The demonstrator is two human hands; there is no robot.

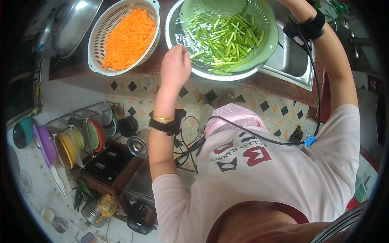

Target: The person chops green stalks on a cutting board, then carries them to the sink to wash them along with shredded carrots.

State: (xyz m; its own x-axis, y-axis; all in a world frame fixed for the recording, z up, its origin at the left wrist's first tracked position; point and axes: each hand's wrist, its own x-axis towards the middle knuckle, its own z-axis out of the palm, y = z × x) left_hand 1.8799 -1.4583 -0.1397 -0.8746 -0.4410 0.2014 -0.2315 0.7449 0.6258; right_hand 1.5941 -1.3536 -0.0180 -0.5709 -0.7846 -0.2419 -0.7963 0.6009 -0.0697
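My left hand lies over the near left rim of a round metal basin, fingers close together and bent toward the water. Whether it grips the rim is hidden. A piece of cut green stem touches or lies just beside the fingertips. My right hand is out of view past the top edge; only its forearm shows, reaching over the sink side. Inside the basin, a green plastic colander sits tilted in water. Many cut green stems, resembling garlic scapes, float and lie in it.
Left of the basin stands a pale colander of shredded carrot on the brown countertop. A steel sink is at right. A dish rack with colourful bowls stands lower left. A black cable runs along my right arm.
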